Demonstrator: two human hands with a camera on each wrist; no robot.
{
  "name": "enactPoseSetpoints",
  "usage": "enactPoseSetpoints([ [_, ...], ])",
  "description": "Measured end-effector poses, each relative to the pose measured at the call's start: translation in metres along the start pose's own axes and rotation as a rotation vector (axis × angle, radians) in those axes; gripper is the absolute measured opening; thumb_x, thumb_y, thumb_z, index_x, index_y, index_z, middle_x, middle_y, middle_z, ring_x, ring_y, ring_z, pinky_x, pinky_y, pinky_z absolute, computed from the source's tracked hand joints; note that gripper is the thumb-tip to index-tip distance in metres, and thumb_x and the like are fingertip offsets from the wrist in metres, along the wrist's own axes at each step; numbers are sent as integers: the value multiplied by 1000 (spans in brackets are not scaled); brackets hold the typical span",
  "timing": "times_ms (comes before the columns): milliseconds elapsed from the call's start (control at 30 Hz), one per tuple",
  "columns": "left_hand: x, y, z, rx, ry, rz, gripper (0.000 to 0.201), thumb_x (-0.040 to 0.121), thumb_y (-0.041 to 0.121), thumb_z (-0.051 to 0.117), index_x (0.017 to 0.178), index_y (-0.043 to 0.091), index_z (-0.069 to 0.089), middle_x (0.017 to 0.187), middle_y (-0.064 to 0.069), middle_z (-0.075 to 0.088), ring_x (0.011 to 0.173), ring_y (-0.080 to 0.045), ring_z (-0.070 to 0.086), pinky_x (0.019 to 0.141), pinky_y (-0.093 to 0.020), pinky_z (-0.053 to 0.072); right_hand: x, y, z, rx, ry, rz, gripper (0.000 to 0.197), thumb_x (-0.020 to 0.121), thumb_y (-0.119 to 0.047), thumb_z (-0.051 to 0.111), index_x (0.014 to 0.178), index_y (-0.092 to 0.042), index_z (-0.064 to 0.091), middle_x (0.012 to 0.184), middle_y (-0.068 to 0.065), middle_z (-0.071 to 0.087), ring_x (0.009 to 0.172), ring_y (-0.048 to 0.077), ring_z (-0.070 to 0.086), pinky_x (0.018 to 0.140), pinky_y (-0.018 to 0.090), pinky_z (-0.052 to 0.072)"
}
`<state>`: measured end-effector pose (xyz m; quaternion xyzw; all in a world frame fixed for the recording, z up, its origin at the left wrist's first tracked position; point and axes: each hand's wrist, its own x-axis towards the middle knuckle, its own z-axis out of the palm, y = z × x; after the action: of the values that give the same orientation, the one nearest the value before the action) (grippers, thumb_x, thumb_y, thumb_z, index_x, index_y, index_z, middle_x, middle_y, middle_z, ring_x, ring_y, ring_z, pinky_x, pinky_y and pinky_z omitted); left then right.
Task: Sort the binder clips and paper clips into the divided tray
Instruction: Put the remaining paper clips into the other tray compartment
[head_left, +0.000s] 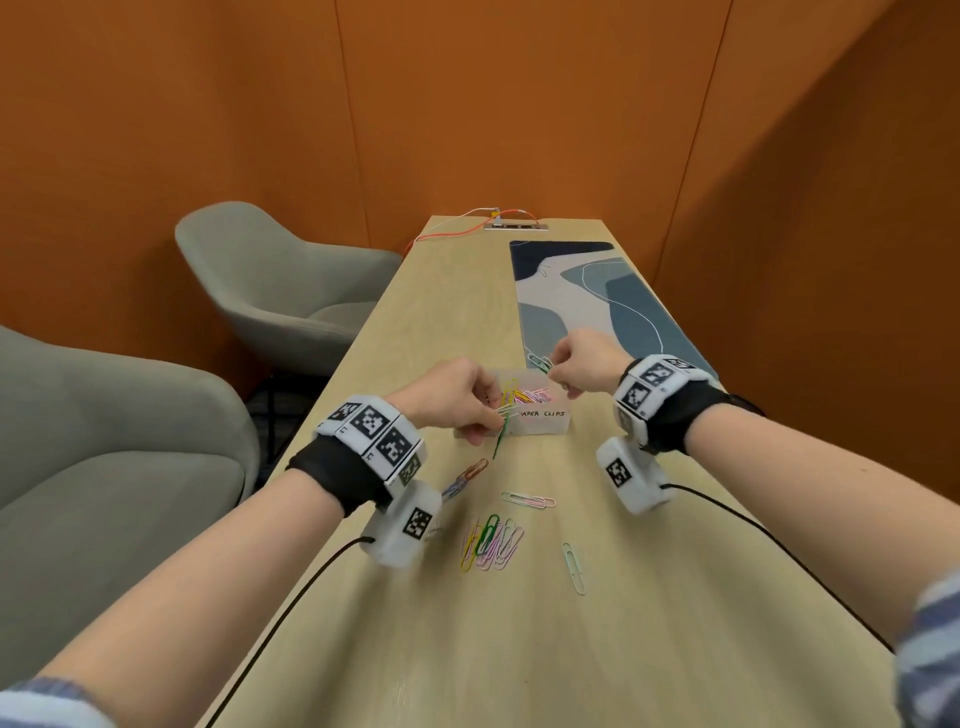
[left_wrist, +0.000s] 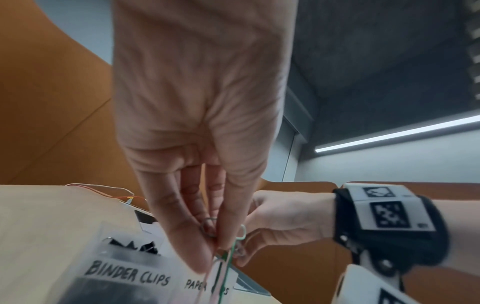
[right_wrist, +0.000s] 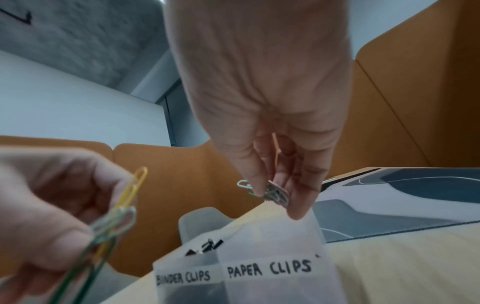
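A clear divided tray (head_left: 540, 423) sits mid-table, its compartments labelled BINDER CLIPS (right_wrist: 183, 276) and PAPER CLIPS (right_wrist: 269, 268). Coloured paper clips (head_left: 530, 396) lie in the paper-clip compartment; black binder clips (right_wrist: 207, 245) show in the other. My left hand (head_left: 457, 400) pinches a bunch of green, yellow and pale paper clips (right_wrist: 114, 224) over the tray's near edge. My right hand (head_left: 582, 366) pinches a small bunch of paper clips (right_wrist: 276, 194) above the tray's far right corner.
Loose paper clips lie on the wooden table (head_left: 675, 649) nearer me: a mixed pile (head_left: 491, 540), a pair (head_left: 527, 500), a single pale green one (head_left: 574, 567) and a cluster (head_left: 465, 477). A patterned mat (head_left: 587, 296) lies beyond the tray. Grey chairs (head_left: 270, 280) stand on the left.
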<state>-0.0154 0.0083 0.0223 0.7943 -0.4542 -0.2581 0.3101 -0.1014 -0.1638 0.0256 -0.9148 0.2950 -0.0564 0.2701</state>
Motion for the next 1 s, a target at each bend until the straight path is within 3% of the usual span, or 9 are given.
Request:
enactPoseSetpoints([
  [167, 18, 17, -5, -48, 35, -26, 22, 79, 0, 70, 68, 12, 56, 62, -7, 64, 45, -11, 62, 54, -21, 56, 12, 6, 12, -29, 0, 15, 28, 85, -1, 53, 111, 1, 63, 102, 20, 69, 72, 27, 65, 74, 36, 56],
  [300, 37, 32, -8, -84, 90, -30, 21, 81, -3, 67, 68, 10, 56, 62, -9, 62, 37, -5, 60, 44, -15, 53, -5, 20, 6, -3, 119, -57, 30, 83, 0, 45, 100, -8, 68, 102, 11, 66, 83, 22, 52, 80, 35, 48],
  [400, 53, 37, -4, -22, 156, -46, 20, 81, 0, 67, 69, 11, 56, 64, -9, 63, 44, -10, 61, 55, -20, 57, -37, 26, 2, -74, 43, -87, 25, 84, -3, 45, 88, -18, 65, 81, 0, 59, 79, 20, 51, 65, 22, 43],
  [467, 61, 37, 2, 37, 168, -61, 18, 80, 1, 69, 69, 10, 57, 67, -11, 63, 51, -16, 61, 67, -31, 60, -57, 28, 5, -115, -109, -108, 22, 86, -6, 49, 95, -14, 67, 87, 1, 64, 80, 16, 52, 60, 14, 43],
  [500, 63, 37, 5, 81, 156, -68, 13, 78, 2, 71, 72, 7, 61, 68, -12, 63, 54, -19, 60, 73, -37, 61, -65, 28, 9, -131, -185, -125, 23, 87, -9, 51, 102, -12, 67, 99, 4, 67, 84, 15, 54, 67, 14, 43],
  [667, 60, 32, 10, 324, 154, -17, 25, 81, 17, 70, 101, 3, 74, 100, -10, 73, 88, -24, 66, 85, -32, 54, -87, 12, 40, -311, -426, -259, 52, 89, -33, 57, 134, -10, 47, 134, 7, 55, 116, 22, 53, 97, 28, 42],
  [800, 39, 28, 6, 434, 182, 31, 26, 87, 23, 57, 100, 8, 73, 101, -8, 73, 94, -25, 65, 77, -28, 47, -96, -6, 65, -481, -430, -323, 53, 87, -47, 54, 115, -3, 54, 122, 17, 58, 106, 30, 54, 82, 32, 41],
  [900, 11, 15, 6, 463, 189, 51, 22, 87, 26, 54, 94, 13, 71, 94, -7, 72, 83, -24, 62, 69, -25, 41, -108, -17, 78, -512, -399, -377, 54, 84, -52, 53, 112, -6, 57, 118, 18, 58, 109, 33, 54, 90, 35, 45],
  [1000, -17, -5, 9, 576, 10, -19, 29, 87, 31, 58, 110, 14, 65, 110, -7, 67, 102, -25, 63, 78, -27, 45, -120, -19, 85, -566, -396, -450, 48, 83, -44, 58, 116, -10, 57, 117, 15, 57, 107, 34, 54, 89, 40, 48],
])
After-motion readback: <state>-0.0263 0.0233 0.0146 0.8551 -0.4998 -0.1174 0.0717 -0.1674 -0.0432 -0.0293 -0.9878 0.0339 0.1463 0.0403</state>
